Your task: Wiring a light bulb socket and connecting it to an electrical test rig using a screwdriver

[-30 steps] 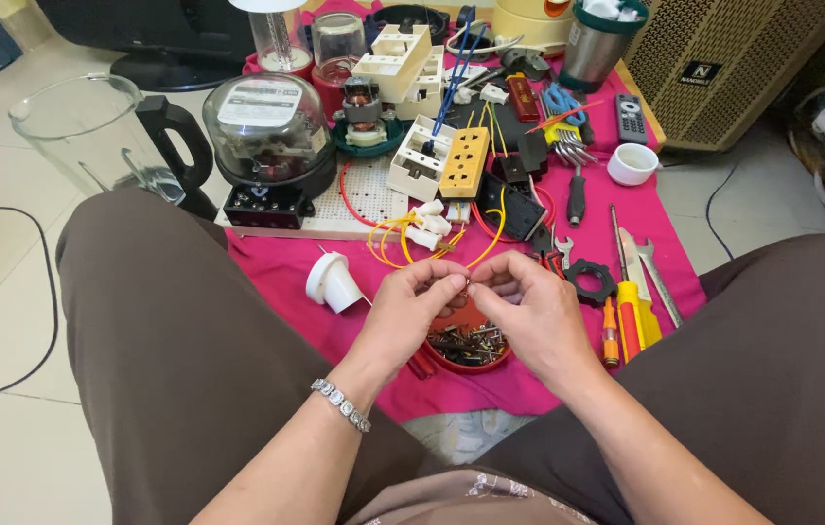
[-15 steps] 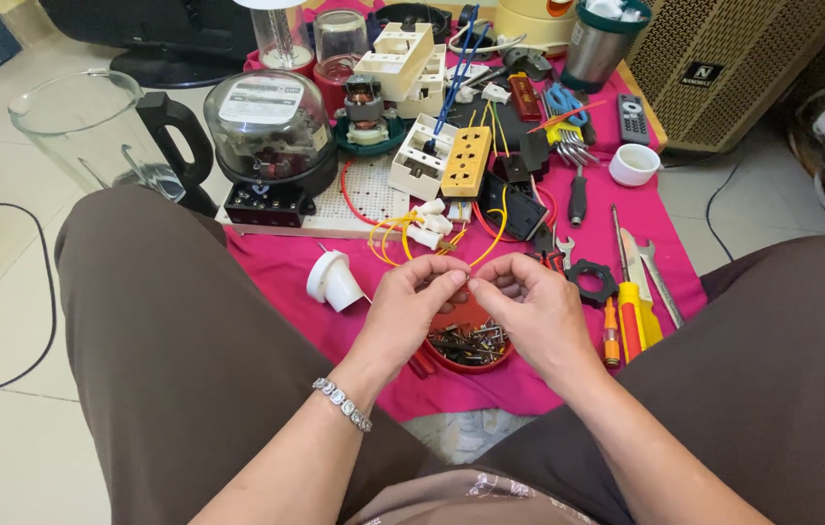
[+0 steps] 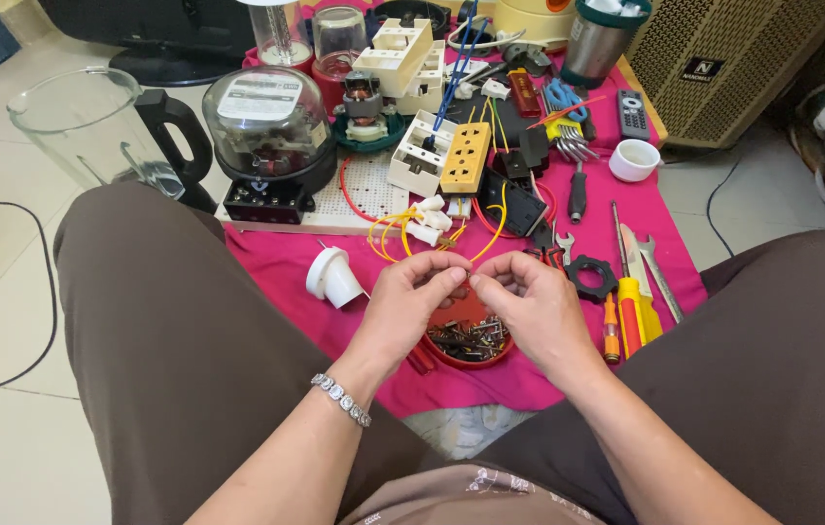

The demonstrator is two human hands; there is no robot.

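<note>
Little has changed over the last second: both hands hold the same place above the red dish point(image 3: 471, 335), and the camera view has shifted only a touch. The left hand point(image 3: 410, 306) and the right hand point(image 3: 529, 306) meet fingertip to fingertip over the dish's far rim, each grip pressed together on something very small between them (a screw or a wire end, perhaps; it is too small to tell). So the fine work at the fingertips is, by my judgement, still mid-step, with nothing set down or picked up.

The dish lies on the pink cloth point(image 3: 646, 219) on the floor, near the person, between the knees, and it holds a heap of small dark metal bits. Just left of it lies a white socket point(image 3: 332, 277); just right, a black ring point(image 3: 591, 277) and yellow screwdrivers point(image 3: 631, 306). Yellow wires point(image 3: 398, 231) curl just beyond the hands.

Hidden or unclear: the pinched piece itself, the far part of the dish under the fingers, and a red tool below the left wrist. The jug point(image 3: 91, 126) at far left is partly cut by the left knee; the far row of things runs off the top edge.
</note>
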